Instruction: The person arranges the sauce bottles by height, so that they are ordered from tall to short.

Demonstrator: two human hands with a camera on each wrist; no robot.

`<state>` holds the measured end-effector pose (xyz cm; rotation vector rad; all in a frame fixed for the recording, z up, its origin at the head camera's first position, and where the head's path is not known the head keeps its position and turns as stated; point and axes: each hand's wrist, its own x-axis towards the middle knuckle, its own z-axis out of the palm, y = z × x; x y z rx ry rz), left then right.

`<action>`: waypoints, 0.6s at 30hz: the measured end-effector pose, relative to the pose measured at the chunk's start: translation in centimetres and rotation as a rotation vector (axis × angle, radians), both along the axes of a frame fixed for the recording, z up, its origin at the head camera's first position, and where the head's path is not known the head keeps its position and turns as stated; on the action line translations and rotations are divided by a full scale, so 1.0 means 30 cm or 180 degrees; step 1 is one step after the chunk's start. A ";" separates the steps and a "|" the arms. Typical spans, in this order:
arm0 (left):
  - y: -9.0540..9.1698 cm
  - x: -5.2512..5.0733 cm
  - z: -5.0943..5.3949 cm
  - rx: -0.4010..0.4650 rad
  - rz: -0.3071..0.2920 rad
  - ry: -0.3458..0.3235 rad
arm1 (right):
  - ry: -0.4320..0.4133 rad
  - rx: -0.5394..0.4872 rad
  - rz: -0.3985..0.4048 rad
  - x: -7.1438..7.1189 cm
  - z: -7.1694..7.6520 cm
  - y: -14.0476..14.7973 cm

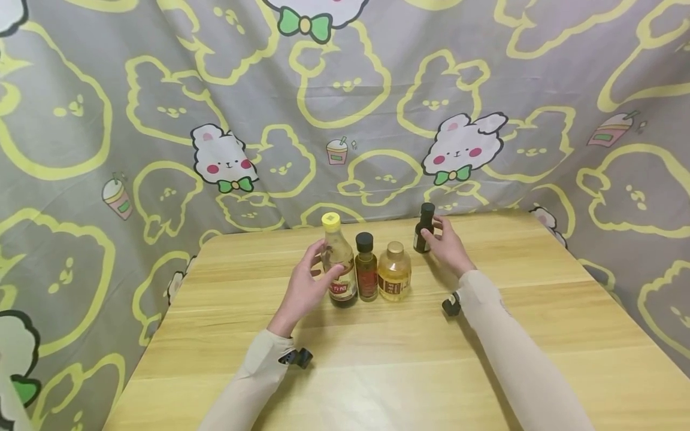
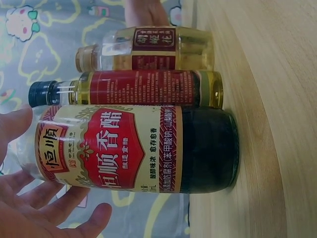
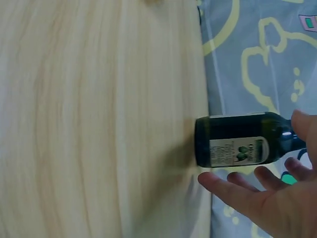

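In the head view, my left hand (image 1: 304,287) is beside a tall vinegar bottle (image 1: 339,281) with a yellow cap and red-and-cream label. The left wrist view shows the thumb near its neck and the other fingers (image 2: 74,198) spread loosely along its far side; contact is hard to tell. My right hand (image 1: 450,248) is at a small dark green bottle (image 1: 420,236) with a black cap. Its thumb lies by the bottle's neck, and the remaining fingers (image 3: 233,193) stretch out beside the body without curling round it. Both bottles stand upright.
A slim black-capped bottle (image 1: 367,275) with a red label stands right of the vinegar bottle. Beside that is a squat bottle of yellow oil (image 1: 395,278). The wooden table (image 1: 377,371) meets a patterned cloth curtain (image 1: 366,143) at its back edge.
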<state>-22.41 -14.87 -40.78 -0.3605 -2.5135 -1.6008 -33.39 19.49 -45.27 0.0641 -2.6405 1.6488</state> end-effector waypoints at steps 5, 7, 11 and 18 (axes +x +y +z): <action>-0.005 -0.001 0.000 -0.0012 0.0004 -0.0020 | 0.0126 0.0071 -0.0020 0.024 0.016 0.010; -0.006 -0.002 -0.001 -0.0019 0.0000 -0.0023 | 0.0201 0.0093 0.0001 0.037 0.021 0.013; -0.005 -0.002 -0.002 -0.0019 -0.0008 -0.0014 | 0.0363 0.0121 0.0046 0.065 0.029 0.018; -0.002 -0.001 -0.001 -0.0017 -0.0012 0.0015 | 0.0504 0.0100 0.0142 0.114 0.051 0.021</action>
